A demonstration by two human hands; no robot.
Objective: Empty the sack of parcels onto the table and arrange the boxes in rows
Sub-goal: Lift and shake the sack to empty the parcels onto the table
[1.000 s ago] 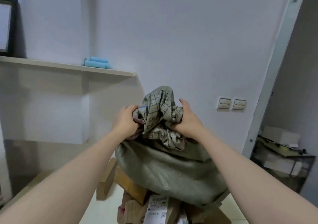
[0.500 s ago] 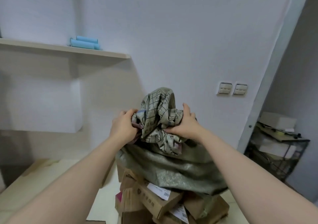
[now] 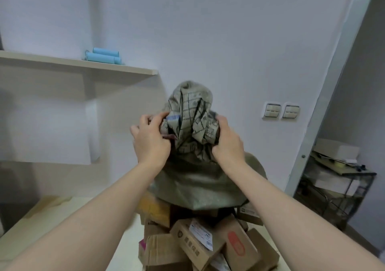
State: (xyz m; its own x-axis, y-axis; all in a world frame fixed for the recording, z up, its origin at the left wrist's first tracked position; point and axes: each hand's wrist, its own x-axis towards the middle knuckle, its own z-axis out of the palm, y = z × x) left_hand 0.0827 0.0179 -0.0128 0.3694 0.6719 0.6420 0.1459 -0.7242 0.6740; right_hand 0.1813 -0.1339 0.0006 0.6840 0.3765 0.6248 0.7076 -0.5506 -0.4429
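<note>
The woven sack (image 3: pixel 191 122) is held higher than a second ago, and more cardboard boxes (image 3: pixel 200 245) have spilled into a heap just beneath its mouth on the table (image 3: pixel 45 218). The left hand (image 3: pixel 151 143) and right hand (image 3: pixel 228 143) both clutch its bunched upper end. Emptying looks nearly done; no rows are started yet.

Print on the sack (image 3: pixel 193 112) and box label (image 3: pixel 201 232) is illegible.

The head-worn camera looks forward and slightly down. It faces the wall (image 3: pixel 208 41), close over the table (image 3: pixel 125 250).
</note>
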